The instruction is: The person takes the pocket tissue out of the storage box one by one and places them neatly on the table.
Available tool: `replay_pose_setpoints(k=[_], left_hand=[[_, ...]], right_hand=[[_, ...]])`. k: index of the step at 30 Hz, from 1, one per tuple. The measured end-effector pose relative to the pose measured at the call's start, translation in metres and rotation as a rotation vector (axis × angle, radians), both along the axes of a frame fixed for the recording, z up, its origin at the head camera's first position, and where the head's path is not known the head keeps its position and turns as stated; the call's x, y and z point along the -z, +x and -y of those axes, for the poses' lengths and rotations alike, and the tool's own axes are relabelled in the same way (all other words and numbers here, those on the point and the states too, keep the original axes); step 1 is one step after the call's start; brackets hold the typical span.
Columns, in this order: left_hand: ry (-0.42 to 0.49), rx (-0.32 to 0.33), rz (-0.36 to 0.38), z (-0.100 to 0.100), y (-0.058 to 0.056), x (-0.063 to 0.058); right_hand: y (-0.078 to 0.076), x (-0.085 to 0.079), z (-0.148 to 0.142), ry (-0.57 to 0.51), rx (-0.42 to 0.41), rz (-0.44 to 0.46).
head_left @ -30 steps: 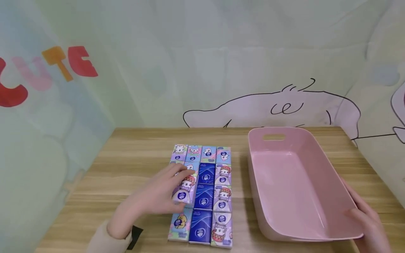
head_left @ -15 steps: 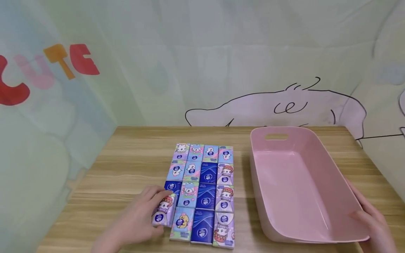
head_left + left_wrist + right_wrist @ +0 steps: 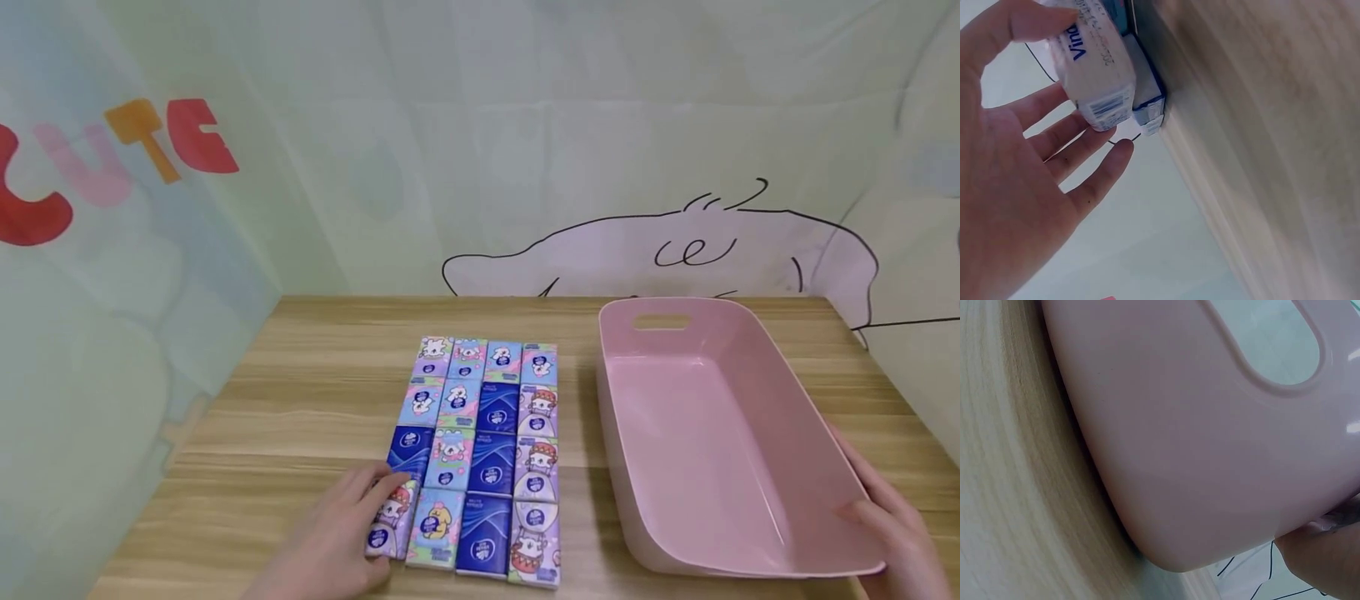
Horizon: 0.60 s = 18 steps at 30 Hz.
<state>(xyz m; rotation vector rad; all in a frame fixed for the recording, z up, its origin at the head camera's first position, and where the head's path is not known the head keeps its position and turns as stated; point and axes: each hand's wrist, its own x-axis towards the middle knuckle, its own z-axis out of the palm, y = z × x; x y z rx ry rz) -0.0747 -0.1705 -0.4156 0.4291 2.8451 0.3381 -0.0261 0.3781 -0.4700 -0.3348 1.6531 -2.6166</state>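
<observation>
My left hand [image 3: 333,533] holds a purple cartoon tissue pack [image 3: 386,533] by its edges, thumb on the near side and fingers on the far side. This pack lies at the near left corner of a block of tissue packs, just in front of a dark blue pack [image 3: 409,450]. In the left wrist view, the thumb and fingertips touch the held pack, whose barcode end shows. My right hand [image 3: 900,529] grips the near right rim of a pink plastic bin [image 3: 675,433], thumb inside and fingers outside. Only part of that hand shows in the right wrist view.
Several cartoon and blue tissue packs [image 3: 491,462] lie flat in close rows on the wooden table [image 3: 300,400]. The bin stands right of them, with an oblong handle slot in its far wall. A printed curtain [image 3: 337,167] hangs behind the table.
My left hand has carried the purple pack from above the block's left columns to its near left corner, uncovering packs beneath. My right hand stays on the bin. The head view shifts slightly.
</observation>
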Motion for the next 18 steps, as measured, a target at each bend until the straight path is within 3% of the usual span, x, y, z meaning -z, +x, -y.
replay_pose_setpoints(k=[8, 15, 18], left_hand=[[-0.020, 0.004, 0.048, -0.002, 0.006, 0.006], [0.008, 0.003, -0.020, 0.002, 0.012, 0.013], [0.010, 0.000, -0.001, 0.002, 0.012, 0.014]], right_hand=[[-0.001, 0.000, 0.001, 0.000, -0.024, -0.012], [-0.004, 0.002, 0.001, 0.011, -0.028, -0.001], [-0.005, 0.005, -0.001, -0.015, -0.052, -0.008]])
